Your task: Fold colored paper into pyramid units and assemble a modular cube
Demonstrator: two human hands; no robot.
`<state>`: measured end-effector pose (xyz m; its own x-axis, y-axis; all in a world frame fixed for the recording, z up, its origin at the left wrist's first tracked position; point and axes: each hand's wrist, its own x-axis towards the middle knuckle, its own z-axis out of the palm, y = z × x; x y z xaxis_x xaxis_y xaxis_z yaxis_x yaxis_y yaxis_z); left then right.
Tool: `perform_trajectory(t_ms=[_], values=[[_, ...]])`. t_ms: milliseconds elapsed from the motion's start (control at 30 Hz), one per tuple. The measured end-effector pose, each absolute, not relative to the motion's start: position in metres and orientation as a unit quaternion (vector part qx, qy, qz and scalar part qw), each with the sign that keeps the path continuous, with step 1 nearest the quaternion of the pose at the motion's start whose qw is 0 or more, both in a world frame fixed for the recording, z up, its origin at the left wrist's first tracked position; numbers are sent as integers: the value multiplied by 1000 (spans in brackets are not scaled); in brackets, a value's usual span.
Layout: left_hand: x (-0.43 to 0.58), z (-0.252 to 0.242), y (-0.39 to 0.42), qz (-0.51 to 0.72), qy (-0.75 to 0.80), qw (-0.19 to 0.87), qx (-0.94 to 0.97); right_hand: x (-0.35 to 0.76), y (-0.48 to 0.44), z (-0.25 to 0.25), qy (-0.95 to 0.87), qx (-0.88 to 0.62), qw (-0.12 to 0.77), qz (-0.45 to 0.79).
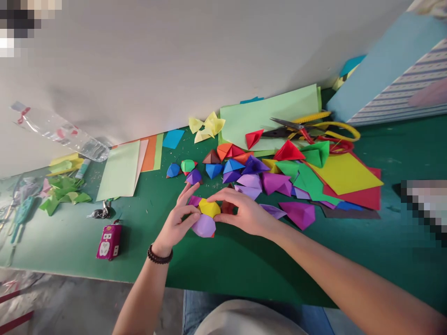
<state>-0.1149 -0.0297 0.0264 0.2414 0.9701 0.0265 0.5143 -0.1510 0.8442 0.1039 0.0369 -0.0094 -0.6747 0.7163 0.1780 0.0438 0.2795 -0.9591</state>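
Both hands grip one folded paper piece point(204, 225) over the near part of the table. Its visible faces are yellow, lilac and purple, with a bit of red at the bottom edge. My left hand point(177, 218), a dark beaded bracelet at its wrist, pinches the left side with the thumb in front. From the right, my right hand point(240, 211) holds the yellow part between thumb and fingers. Just beyond lie small folded paper pieces: a blue one point(173, 170), a green one point(188, 166) and a dark purple one point(193, 177). Fingers cover part of the held piece.
Several folded purple pieces point(276, 183) lie right of my hands. Scissors point(296, 128) rest on pale green sheets point(265, 116) by the wall. Yellow paper point(344, 174) is at right. Left are a plastic bottle point(63, 132), keys point(102, 211) and a magenta socket box point(109, 242).
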Motion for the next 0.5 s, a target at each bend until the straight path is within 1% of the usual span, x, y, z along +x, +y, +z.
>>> perform_trajectory(t_ms=[133, 233, 367, 500], values=[[-116, 25, -28, 328, 537, 357, 691, 101, 36, -11, -738, -267, 328, 527], [-115, 21, -29, 360, 563, 297, 682, 100, 36, -14, -739, -273, 338, 515], [-113, 14, -42, 410, 598, 139, 674, 98, 33, -17, -760, -274, 343, 480], [-110, 5, -64, 413, 584, -28, 698, 96, 28, -19, -792, -270, 329, 438]])
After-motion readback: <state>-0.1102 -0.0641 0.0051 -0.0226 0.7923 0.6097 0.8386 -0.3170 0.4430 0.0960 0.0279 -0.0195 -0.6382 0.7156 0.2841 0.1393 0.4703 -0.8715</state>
